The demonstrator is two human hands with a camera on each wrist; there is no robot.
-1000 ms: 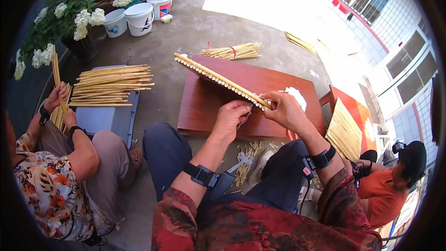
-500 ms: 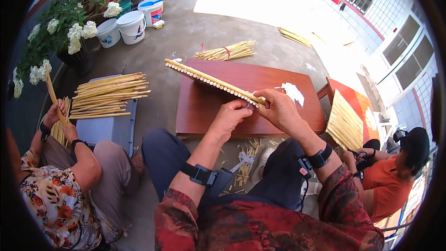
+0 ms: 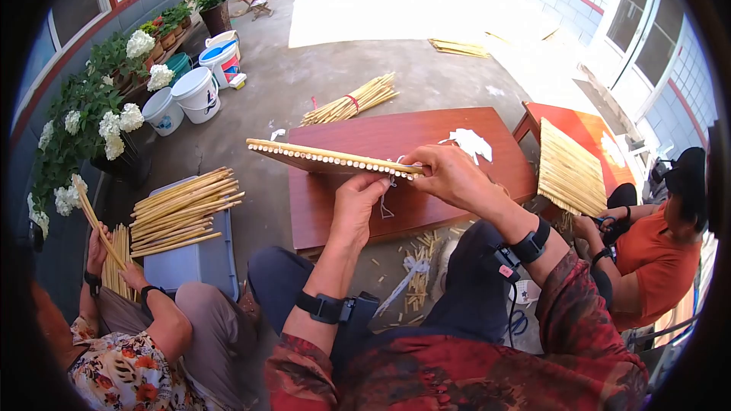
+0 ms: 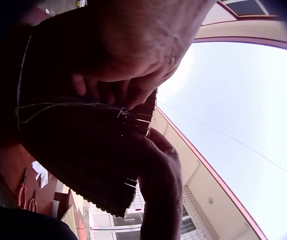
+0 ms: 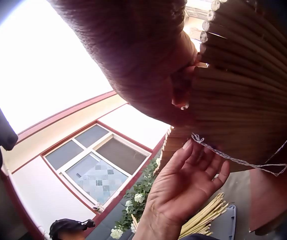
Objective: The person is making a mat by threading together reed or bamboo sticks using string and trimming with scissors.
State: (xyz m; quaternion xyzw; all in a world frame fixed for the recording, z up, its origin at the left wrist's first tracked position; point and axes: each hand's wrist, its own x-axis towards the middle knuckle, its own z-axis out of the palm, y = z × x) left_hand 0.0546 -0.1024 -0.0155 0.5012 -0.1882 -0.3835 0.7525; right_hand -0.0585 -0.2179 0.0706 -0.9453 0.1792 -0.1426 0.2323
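Note:
A mat of pale stalks (image 3: pixel 327 156) bound side by side is held tilted over the red-brown table, its row of cut ends facing me. My right hand (image 3: pixel 457 177) grips its near right corner, thumb below and fingers on top. Beneath the edge, my left hand (image 3: pixel 356 205) pinches white string (image 5: pixel 233 161) at a small knot close against the stalks. A loop of that string dangles under the mat in the head view. From the right wrist, the left hand (image 5: pixel 183 187) shows palm up, its other fingers loosely bent. The mat's underside looks dark in the left wrist view.
The table (image 3: pixel 457 209) carries crumpled white paper (image 3: pixel 470 144). Beyond lies a tied stalk bundle (image 3: pixel 354 100). On the left, a person holds stalks beside a blue-grey bin (image 3: pixel 186 262); on the right another works at a second mat (image 3: pixel 571 171). Cut stalk pieces (image 3: pixel 419 281) litter the floor.
The mat has turned flatter and come lower and leftward in view, both hands with it. The string loop now hangs below the left fingers. The head view has shifted too.

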